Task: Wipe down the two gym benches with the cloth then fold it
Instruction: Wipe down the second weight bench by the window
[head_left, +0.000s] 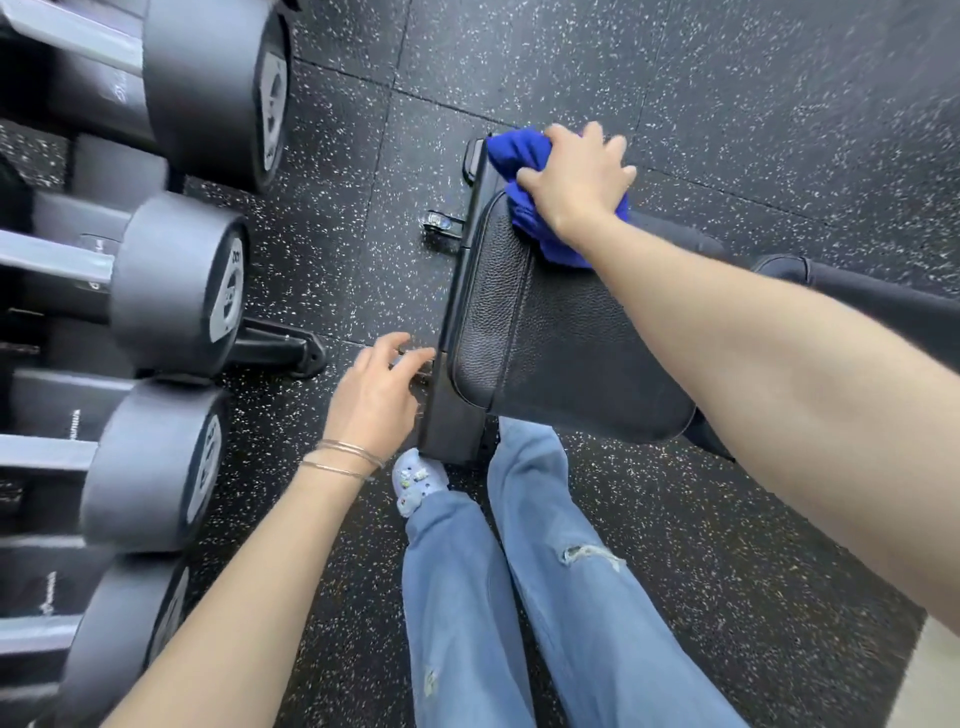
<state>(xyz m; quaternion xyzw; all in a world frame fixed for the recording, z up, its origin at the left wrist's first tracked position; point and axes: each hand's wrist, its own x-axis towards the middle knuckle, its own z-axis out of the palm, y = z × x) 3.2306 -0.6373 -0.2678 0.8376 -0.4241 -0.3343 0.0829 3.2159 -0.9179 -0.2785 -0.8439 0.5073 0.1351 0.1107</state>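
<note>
A black padded gym bench (545, 338) runs from the middle of the view toward the right, its end seen from above. My right hand (576, 179) grips a bunched blue cloth (519, 150) and presses it onto the far corner of the bench pad. With its fingers loosely spread, my left hand (376, 389), two thin bangles on the wrist, hovers beside the bench's black frame (447, 395), the fingertips close to its edge. Only this one bench is in view.
A rack of large black dumbbells (171, 291) lines the left side, its foot (283, 353) reaching toward my left hand. Black speckled rubber flooring (675, 78) lies all round. My legs in blue jeans (519, 597) stand at the bench's near end.
</note>
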